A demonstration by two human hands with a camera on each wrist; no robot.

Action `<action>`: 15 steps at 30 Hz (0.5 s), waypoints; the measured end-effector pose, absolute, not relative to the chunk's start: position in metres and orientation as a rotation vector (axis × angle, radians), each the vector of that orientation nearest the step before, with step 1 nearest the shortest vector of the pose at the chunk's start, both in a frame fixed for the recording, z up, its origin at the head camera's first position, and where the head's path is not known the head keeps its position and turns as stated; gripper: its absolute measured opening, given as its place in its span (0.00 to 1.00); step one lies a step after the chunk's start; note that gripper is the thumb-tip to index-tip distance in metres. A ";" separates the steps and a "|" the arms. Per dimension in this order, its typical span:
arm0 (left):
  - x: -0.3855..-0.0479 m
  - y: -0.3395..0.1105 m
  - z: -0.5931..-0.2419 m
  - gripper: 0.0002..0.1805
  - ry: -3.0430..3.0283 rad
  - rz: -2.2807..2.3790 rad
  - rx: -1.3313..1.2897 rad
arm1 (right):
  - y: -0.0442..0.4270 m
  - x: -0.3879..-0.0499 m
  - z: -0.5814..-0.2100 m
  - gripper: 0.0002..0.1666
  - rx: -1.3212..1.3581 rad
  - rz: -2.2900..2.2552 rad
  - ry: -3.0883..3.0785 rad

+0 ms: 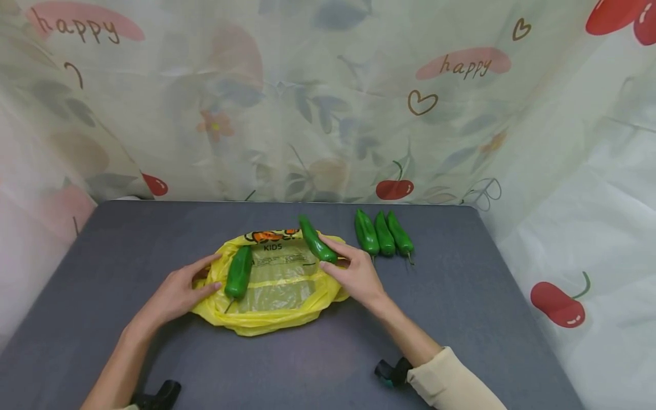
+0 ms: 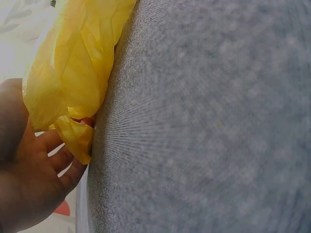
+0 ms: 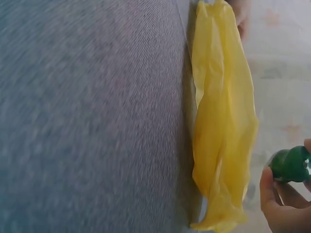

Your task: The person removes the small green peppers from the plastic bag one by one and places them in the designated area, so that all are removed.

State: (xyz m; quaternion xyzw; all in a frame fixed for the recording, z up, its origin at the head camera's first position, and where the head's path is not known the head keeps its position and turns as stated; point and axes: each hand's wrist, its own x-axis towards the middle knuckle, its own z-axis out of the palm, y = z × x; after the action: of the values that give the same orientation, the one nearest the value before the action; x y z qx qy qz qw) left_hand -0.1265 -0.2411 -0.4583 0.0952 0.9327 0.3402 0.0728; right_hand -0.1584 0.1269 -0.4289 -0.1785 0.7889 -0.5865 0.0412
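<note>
A yellow plastic bag [image 1: 271, 322] lies spread open on the table, printed "KIDS" inside its far side. One long green pepper [image 1: 239, 273] lies at the left inside it. My left hand [image 1: 181, 290] holds the bag's left edge, thumb over the rim; in the left wrist view, its fingers lie behind the yellow plastic [image 2: 73, 63]. Above the bag's right side, my right hand [image 1: 359, 276] pinches another green pepper [image 1: 316, 242] by its near end, tilted with its tip away. The right wrist view shows this pepper [image 3: 287, 166] between thumb and fingers, beside the bag.
Three more green peppers [image 1: 384, 233] lie side by side on the dark grey table [image 1: 435, 307], right of the bag near the far edge. A patterned curtain [image 1: 307, 102] hangs behind the table and along its sides. Black wrist-worn devices [image 1: 393, 373] show on both arms.
</note>
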 end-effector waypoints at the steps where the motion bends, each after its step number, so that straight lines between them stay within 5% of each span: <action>1: -0.127 -0.241 -0.458 0.37 2.802 1.022 0.285 | 0.128 -0.156 -0.424 0.31 -0.547 -1.792 2.419; 15: -0.127 -0.243 -0.461 0.36 2.809 1.013 0.281 | 0.159 -0.161 -0.432 0.29 -0.539 -1.816 2.511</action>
State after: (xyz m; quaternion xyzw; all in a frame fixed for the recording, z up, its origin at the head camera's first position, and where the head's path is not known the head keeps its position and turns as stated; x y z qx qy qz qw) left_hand -0.1272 -0.2431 -0.4608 0.0934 0.9342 0.3368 0.0711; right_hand -0.1615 0.1586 -0.4315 -0.1713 0.7984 -0.5773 -0.0018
